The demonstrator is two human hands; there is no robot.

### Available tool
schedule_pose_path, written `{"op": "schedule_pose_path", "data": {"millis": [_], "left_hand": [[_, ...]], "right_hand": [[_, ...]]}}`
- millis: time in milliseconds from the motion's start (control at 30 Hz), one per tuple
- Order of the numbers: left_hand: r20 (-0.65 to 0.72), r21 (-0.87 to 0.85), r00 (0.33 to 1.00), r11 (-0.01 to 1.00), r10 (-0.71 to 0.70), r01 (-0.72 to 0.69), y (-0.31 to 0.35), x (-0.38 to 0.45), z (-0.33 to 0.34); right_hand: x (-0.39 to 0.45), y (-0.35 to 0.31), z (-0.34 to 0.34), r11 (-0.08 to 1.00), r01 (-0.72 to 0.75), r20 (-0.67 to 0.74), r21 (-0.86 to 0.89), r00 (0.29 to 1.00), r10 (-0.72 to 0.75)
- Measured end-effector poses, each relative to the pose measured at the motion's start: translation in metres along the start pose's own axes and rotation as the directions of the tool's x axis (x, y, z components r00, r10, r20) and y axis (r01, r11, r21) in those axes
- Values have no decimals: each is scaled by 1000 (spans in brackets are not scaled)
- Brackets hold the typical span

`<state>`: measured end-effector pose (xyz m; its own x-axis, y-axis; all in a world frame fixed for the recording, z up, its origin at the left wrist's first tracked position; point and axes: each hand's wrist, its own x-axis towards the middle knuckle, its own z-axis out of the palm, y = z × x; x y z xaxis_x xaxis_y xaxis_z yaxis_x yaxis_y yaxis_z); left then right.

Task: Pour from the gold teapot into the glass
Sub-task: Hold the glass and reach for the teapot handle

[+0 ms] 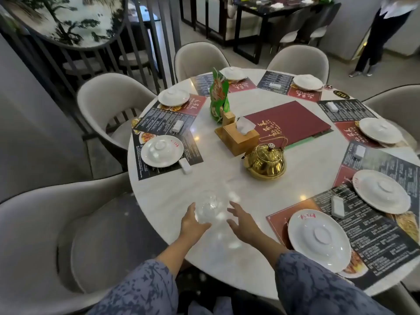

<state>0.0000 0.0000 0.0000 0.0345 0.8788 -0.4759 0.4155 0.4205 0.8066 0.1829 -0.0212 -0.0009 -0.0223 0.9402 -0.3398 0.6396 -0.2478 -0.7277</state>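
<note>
Round white table [227, 185]: glass [210, 209] between both hands' spread fingers [234, 210], gold teapot [264, 161] lidded beyond.

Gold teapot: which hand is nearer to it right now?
Right. The right hand is open beside the glass, below and slightly left of the gold teapot. The left hand touches the glass's other side, farther away.

From my head, one wide camera looks forward and down across the round table [227, 185], fairly close.
</note>
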Motion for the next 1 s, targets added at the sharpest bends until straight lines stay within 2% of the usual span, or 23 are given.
{"op": "schedule_pose_path", "data": {"millis": [67, 233, 500, 567, 667, 767, 800, 833, 867, 933, 1000], "left_hand": [[-21, 47, 1000, 999, 19, -18, 6, 9, 1], [-44, 28, 999, 999, 21, -20, 10, 31, 7], [-44, 13, 992, 993, 115, -114, 12, 57, 14], [-39, 19, 990, 991, 134, -133, 16, 64, 16], [-27, 56, 988, 987, 154, -152, 19, 74, 17], [-16, 99, 985, 980, 173, -170, 19, 80, 17], [-9, 103, 984, 979, 175, -174, 19, 80, 17], [-5, 105, 984, 979, 176, -174, 19, 80, 16], [-5, 111, 985, 979, 175, -173, 20, 80, 16], [-2, 132, 985, 977, 171, -169, 21, 80, 15], [14, 135, 988, 978, 157, -157, 21, 80, 14]], "right_hand": [[5, 0, 1, 1000, -13, 7, 5, 1000, 13], [13, 11, 2, 996, -85, -13, 19, 996, 86], [38, 22, -28, 982, -129, -252, 141, 954, 162], [52, 18, -46, 979, -116, -359, 167, 918, 170], [77, 3, -82, 971, -86, -563, 223, 802, 200], [107, -11, -128, 900, -77, -644, 429, 672, 365], [117, -16, -144, 823, -75, -598, 562, 650, 468], [127, -22, -160, 682, -45, -494, 730, 654, 572], [136, -27, -174, 487, 22, -364, 873, 694, 622], [152, -34, -195, 113, 153, -190, 982, 793, 579], [165, -35, -208, -185, 248, -121, 951, 849, 514]]}}
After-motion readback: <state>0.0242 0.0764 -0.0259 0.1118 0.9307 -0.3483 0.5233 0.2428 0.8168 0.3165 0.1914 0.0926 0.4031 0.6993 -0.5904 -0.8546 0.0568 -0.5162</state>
